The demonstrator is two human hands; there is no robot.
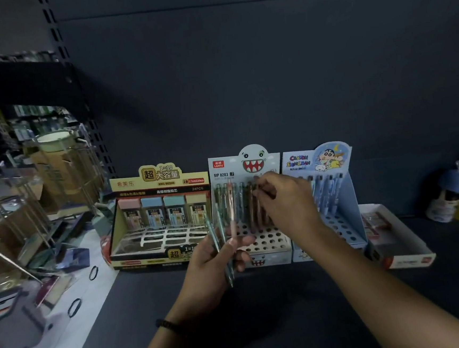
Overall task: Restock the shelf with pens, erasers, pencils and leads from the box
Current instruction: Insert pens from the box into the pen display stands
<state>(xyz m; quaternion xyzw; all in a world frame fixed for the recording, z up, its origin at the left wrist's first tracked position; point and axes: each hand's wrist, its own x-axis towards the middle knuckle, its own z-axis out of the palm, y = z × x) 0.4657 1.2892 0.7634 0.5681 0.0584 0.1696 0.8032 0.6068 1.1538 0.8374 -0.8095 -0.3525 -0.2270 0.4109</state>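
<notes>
A ghost-faced pencil display stand [245,164] stands on the dark shelf [288,293], with several mechanical pencils upright in its back rows. My left hand [216,261] grips a small bunch of pencils [224,238], green and pink, in front of the stand. My right hand [286,199] reaches over the stand and pinches a brown pencil [254,199] standing in the back row. The stand's front holes [267,238] hold nothing.
A yellow box of lead cases [160,218] stands left of the stand. A blue cartoon pen stand [327,193] stands right of it, then a flat white and red tray [395,237]. Small bottles [454,193] sit at the far right. Cluttered boxes and wire racks fill the left.
</notes>
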